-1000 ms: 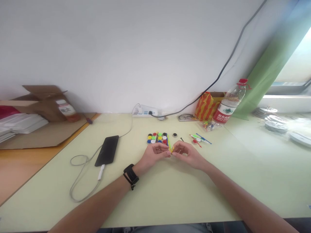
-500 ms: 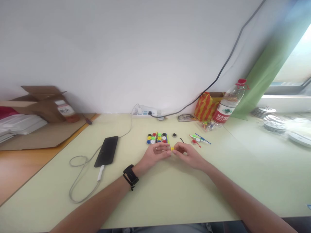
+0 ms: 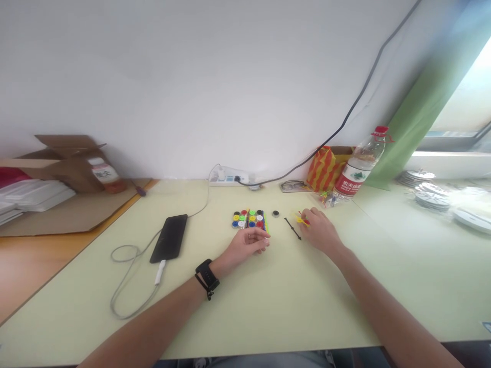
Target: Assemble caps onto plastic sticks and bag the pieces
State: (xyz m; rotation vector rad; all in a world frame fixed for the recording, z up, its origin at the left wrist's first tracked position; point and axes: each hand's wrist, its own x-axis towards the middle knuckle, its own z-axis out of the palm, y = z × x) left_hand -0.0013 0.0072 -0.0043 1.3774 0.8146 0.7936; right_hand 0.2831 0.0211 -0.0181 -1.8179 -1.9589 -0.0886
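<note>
My left hand (image 3: 247, 244) rests on the pale green table (image 3: 268, 306) with its fingers curled in, just in front of a cluster of small coloured round caps (image 3: 248, 219); whether it holds anything is hidden. A thin green stick (image 3: 267, 228) lies by its fingertips. My right hand (image 3: 320, 231) is out to the right, fingers pinched on a small yellow piece (image 3: 301, 220) over some red and green sticks it mostly hides. A thin black stick (image 3: 292, 228) lies just left of that hand. A single black cap (image 3: 275, 213) sits between the cluster and the sticks.
A black phone (image 3: 169, 237) with a grey cable lies to the left. At the back stand a power strip (image 3: 229, 177), glasses (image 3: 293, 185), an orange striped bag (image 3: 326, 173) and a water bottle (image 3: 360, 171). A cardboard box (image 3: 69, 163) is far left, stacked discs (image 3: 433, 194) far right.
My hands were together over the yellow piece in front of the caps. The right hand has since moved right to the sticks with the yellow piece; the left hand stayed, curled.
</note>
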